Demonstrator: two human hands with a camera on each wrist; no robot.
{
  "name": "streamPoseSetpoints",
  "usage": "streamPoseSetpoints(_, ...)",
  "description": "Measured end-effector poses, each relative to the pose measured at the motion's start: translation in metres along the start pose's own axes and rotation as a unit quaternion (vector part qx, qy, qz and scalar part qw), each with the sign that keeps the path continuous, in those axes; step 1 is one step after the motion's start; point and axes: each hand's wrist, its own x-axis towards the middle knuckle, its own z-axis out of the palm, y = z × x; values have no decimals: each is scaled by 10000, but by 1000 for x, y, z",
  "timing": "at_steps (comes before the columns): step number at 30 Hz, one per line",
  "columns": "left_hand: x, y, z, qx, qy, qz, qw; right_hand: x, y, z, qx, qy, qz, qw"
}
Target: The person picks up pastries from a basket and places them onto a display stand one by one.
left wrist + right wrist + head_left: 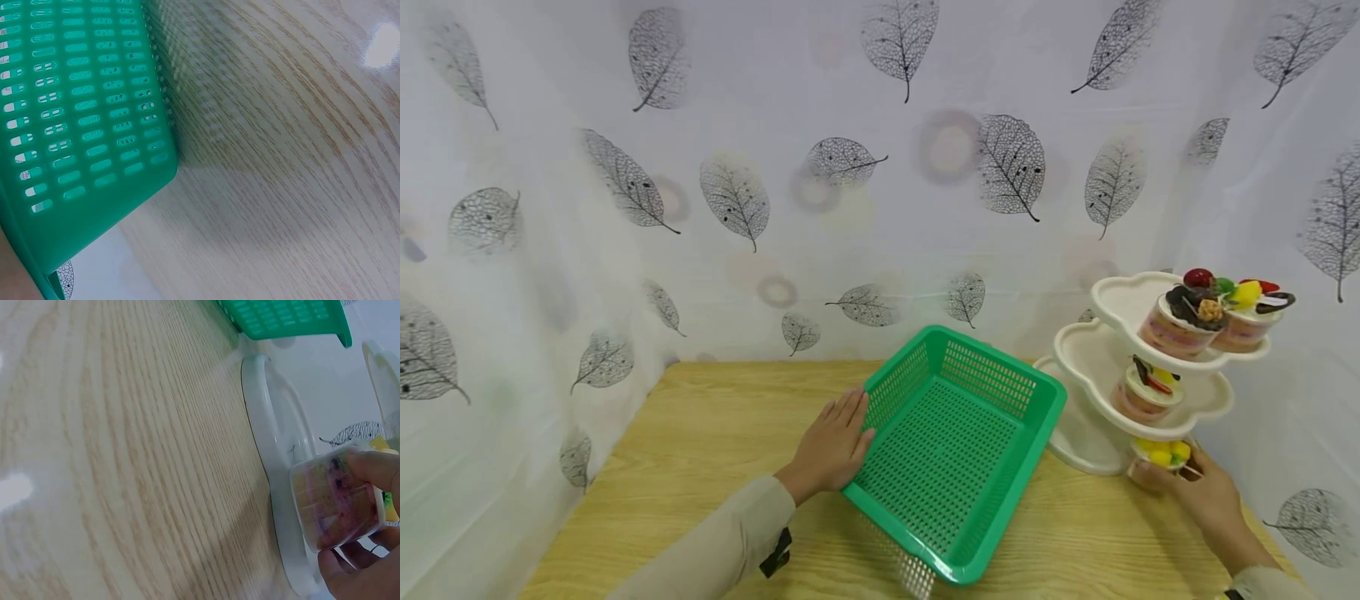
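My left hand (833, 442) lies with straight fingers along the left rim of a green plastic basket (940, 467). Part of that hand shows at the lower left corner of the left wrist view, against the basket's rim (19, 250). On the right, my right hand (1210, 496) grips a small clear dessert cup (337, 500) with yellow fruit on top, thumb on one side and fingers on the other. The cup is at the bottom tier (259, 412) of a white three-tier stand (1086, 442); whether it touches the tier is unclear.
Another dessert cup (1146, 396) stands on the middle tier. Two more, a chocolate-topped cup (1180, 325) and a fruit-topped cup (1247, 325), sit on the top tier. Behind the wooden table (730, 417) hangs a white leaf-print curtain (880, 233).
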Motion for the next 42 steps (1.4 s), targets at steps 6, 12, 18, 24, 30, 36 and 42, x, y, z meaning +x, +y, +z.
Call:
streamPoseSetpoints(6, 0, 2, -2, -28, -19, 6, 10000, 11, 5, 0, 301, 514, 311, 9977)
streamPoseSetpoints(12, -1, 2, -3, -11, -9, -11, 10000, 19, 11, 1, 275, 956, 409, 9942)
streamPoseSetpoints(18, -1, 1, -3, 11, -21, -34, 10000, 26, 16, 6, 329, 1541, 348, 9869)
streamPoseSetpoints(24, -1, 1, -3, 25, -18, -7, 10000, 29, 19, 7, 389, 1423, 400, 9882)
streamPoseSetpoints(30, -1, 2, -3, -13, -16, 29, 10000, 29, 19, 5, 37, 1402, 309, 9896)
streamPoseSetpoints(36, -1, 2, -3, 2, -8, 25, 10000, 29, 21, 4, -114, 1368, 222, 9903)
streamPoseSetpoints(42, 0, 2, -3, 9, -59, -5, 10000, 29, 21, 3, -172, 1316, 228, 9909)
